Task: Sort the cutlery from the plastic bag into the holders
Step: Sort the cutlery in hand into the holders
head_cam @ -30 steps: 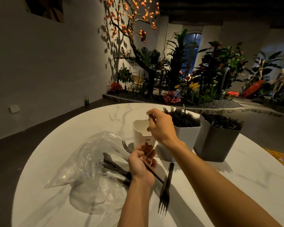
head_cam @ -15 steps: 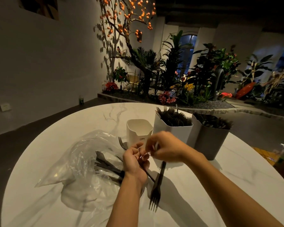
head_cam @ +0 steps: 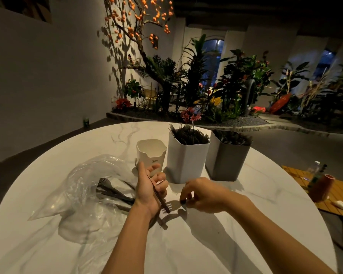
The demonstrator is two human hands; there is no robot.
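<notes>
Down from the small white holder (head_cam: 151, 153) at frame centre, the right hand (head_cam: 202, 195) has dropped to the table (head_cam: 255, 204) and now pinches a fork (head_cam: 167, 208) lying just right of the left hand (head_cam: 150, 189). That hand's grip is clamped on a dark utensil (head_cam: 159, 195). More cutlery (head_cam: 111, 191) waits in the plastic bag (head_cam: 83, 186) at left. Likely the fork goes next into the tall white holder (head_cam: 186, 161), beside the grey holder (head_cam: 226, 157).
</notes>
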